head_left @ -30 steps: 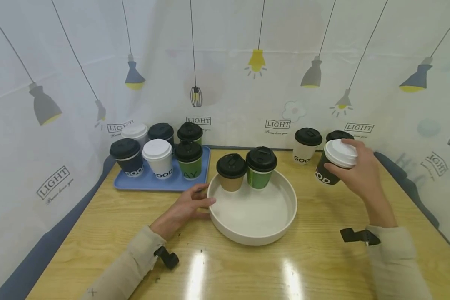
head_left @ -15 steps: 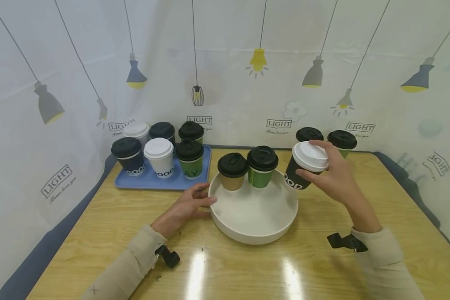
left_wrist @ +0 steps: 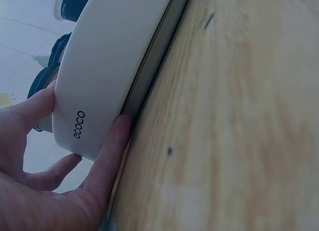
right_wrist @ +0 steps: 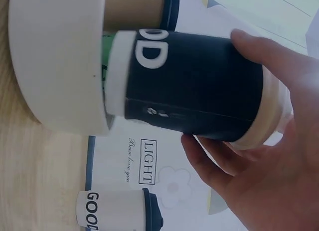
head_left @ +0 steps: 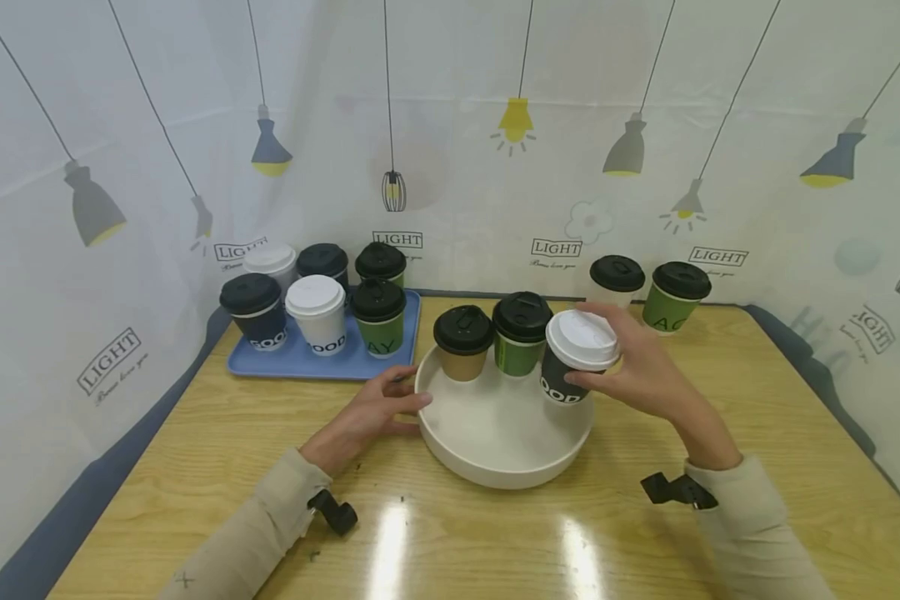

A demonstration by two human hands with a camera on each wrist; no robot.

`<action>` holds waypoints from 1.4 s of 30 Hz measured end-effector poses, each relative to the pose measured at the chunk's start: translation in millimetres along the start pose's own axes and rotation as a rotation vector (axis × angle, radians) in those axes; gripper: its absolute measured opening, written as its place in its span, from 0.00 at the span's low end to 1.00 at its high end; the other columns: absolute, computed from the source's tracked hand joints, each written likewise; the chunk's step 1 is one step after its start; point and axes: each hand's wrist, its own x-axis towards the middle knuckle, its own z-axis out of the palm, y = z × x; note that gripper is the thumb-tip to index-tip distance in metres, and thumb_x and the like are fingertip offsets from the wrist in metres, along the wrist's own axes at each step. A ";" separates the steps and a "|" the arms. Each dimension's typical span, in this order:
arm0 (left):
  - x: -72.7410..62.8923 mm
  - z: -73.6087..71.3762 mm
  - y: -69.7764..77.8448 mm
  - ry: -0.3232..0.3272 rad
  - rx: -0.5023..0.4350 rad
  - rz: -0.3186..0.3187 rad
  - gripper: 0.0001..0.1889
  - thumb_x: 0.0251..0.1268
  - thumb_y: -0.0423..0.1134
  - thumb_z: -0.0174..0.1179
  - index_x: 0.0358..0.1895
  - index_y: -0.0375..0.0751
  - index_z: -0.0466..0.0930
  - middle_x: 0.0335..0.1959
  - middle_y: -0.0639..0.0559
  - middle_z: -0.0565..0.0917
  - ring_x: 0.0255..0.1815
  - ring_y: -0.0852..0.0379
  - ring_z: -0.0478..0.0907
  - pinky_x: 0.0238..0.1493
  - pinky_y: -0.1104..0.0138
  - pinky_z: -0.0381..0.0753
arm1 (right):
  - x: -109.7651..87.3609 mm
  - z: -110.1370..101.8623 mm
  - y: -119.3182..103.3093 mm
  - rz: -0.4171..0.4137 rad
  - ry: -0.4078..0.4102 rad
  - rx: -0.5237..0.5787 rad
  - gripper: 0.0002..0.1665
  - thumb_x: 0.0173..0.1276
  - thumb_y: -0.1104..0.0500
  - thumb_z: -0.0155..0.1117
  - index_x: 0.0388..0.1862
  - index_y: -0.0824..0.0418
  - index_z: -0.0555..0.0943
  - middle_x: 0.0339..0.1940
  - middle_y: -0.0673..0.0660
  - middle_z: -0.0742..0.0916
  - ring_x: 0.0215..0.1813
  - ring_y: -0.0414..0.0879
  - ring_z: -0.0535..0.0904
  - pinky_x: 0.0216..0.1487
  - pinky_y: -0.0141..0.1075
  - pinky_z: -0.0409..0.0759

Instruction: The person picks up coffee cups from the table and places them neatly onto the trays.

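My right hand (head_left: pixel 633 362) grips a black paper coffee cup (head_left: pixel 562 375) with a white lid, fingers and thumb around its upper part. The cup is upright, over the right side of a round white tray (head_left: pixel 506 437); in the right wrist view its base (right_wrist: pixel 117 76) overlaps the tray's rim. A brown cup (head_left: pixel 463 364) and a green cup (head_left: pixel 518 354), both with black lids, stand in the tray at the back. My left hand (head_left: pixel 367 421) holds the tray's left side; in the left wrist view the thumb is at the rim and a finger (left_wrist: pixel 117 133) at the base.
A blue tray (head_left: pixel 300 367) at the back left carries several lidded cups, including a white cup (head_left: pixel 318 321) and a green cup (head_left: pixel 380 325). At the back right stand a white cup (head_left: pixel 617 279) and a green cup (head_left: pixel 671 304). A printed curtain (head_left: pixel 465 142) hangs behind the wooden table (head_left: pixel 270 467).
My right hand has carried the black cup leftward from the back right and lowered it over the round tray. The left hand has stayed on the tray's side.
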 end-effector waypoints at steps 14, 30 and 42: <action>-2.1 -2.0 0.3 -0.022 0.001 -0.001 0.40 0.68 0.41 0.71 0.79 0.48 0.59 0.70 0.37 0.71 0.59 0.44 0.81 0.58 0.52 0.88 | 0.9 11.6 10.0 -0.075 -0.115 0.036 0.59 0.42 0.60 0.90 0.72 0.67 0.69 0.65 0.67 0.80 0.64 0.63 0.78 0.65 0.60 0.78; 0.1 -3.0 -0.9 -0.033 0.011 -0.001 0.41 0.68 0.41 0.70 0.80 0.46 0.57 0.71 0.35 0.70 0.60 0.44 0.80 0.59 0.52 0.88 | 2.0 17.6 17.5 -0.063 -0.150 0.054 0.60 0.40 0.62 0.91 0.72 0.66 0.68 0.66 0.67 0.80 0.64 0.63 0.78 0.66 0.60 0.78; -1.2 -2.5 -0.7 -0.041 0.001 0.013 0.40 0.70 0.39 0.69 0.80 0.45 0.57 0.73 0.35 0.68 0.64 0.41 0.79 0.59 0.51 0.88 | 2.4 21.3 18.1 -0.021 -0.170 0.056 0.59 0.44 0.61 0.90 0.73 0.70 0.67 0.67 0.69 0.79 0.66 0.66 0.76 0.69 0.63 0.75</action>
